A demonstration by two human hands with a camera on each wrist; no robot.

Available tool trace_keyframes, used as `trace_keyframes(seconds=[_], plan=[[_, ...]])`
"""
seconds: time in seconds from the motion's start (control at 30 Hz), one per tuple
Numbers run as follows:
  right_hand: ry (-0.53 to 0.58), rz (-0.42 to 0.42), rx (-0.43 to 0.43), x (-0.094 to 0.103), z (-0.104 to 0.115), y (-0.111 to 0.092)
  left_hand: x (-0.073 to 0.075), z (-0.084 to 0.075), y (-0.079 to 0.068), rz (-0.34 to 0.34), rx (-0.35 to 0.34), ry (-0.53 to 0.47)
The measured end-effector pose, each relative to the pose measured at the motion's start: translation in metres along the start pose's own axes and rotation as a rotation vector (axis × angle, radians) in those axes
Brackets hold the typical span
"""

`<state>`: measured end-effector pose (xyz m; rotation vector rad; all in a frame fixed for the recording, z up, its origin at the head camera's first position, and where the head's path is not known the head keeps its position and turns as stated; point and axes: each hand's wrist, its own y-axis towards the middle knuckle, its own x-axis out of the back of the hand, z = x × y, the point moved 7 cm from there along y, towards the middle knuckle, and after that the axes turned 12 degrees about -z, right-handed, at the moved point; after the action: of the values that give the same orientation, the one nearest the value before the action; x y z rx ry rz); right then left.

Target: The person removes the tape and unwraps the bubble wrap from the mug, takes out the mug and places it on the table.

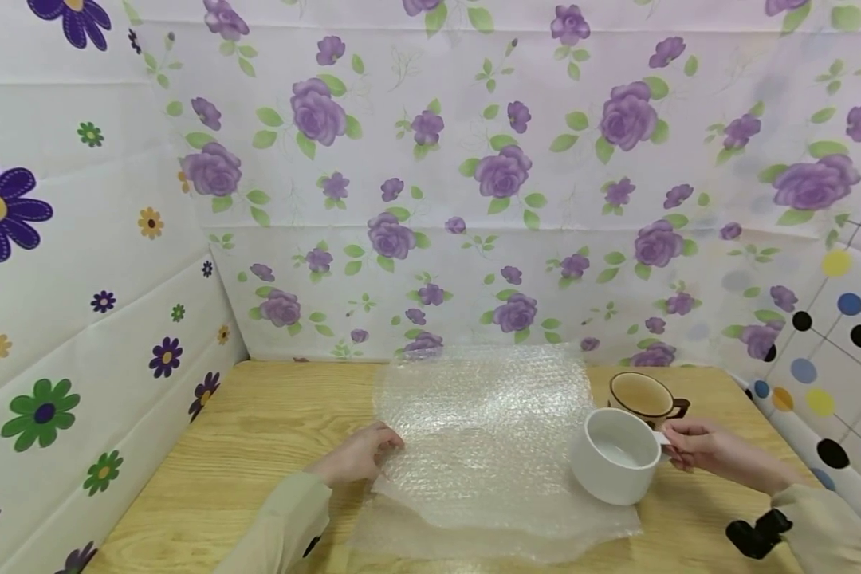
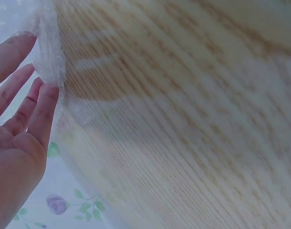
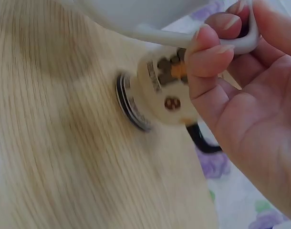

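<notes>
My right hand [image 1: 710, 453] grips the handle of a white mug [image 1: 610, 470]. In the head view the mug overlaps the right edge of a bubble wrap sheet [image 1: 488, 446]. The right wrist view has the fingers curled round its pale handle [image 3: 241, 45]. At the sheet's left edge, my left hand [image 1: 359, 454] holds the wrap between thumb and fingers. In the left wrist view several fingertips meet the crumpled edge of the wrap [image 2: 50, 52]; the index finger is hidden.
A second mug [image 1: 642, 395], cream with a brown rim, dark handle and printed animal, stands behind the white one. The wooden table [image 1: 280, 399] meets flower-patterned cloth [image 1: 459, 159] at the back and left, and dotted cloth [image 1: 825, 367] on the right.
</notes>
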<state>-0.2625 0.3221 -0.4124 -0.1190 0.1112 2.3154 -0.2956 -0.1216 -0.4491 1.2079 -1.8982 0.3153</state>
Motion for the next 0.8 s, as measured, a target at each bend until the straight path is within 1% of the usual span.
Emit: trace_keyframes(seconds=[0.1,0.23,0.37,0.53,0.6,0.8], plan=[[0.024,0.035,0.017,0.005,-0.001,-0.009,-0.001,-0.001,0.000,0.005,0.002,0.003],[0.042,0.050,0.022,0.014,-0.004,-0.019,0.000,-0.002,0.001,0.005,-0.009,0.008],[0.038,0.044,-0.035,0.023,-0.009,-0.026,0.000,-0.002,0.002,0.003,-0.012,0.021],[0.045,0.049,-0.063,0.032,-0.012,-0.032,-0.001,-0.001,0.002,0.008,0.011,0.025],[0.068,0.050,-0.087,0.035,-0.014,-0.035,-0.001,-0.001,0.003,0.007,0.020,0.024],[0.098,0.031,-0.178,0.041,-0.021,-0.045,-0.001,-0.001,0.003,0.003,0.001,0.041]])
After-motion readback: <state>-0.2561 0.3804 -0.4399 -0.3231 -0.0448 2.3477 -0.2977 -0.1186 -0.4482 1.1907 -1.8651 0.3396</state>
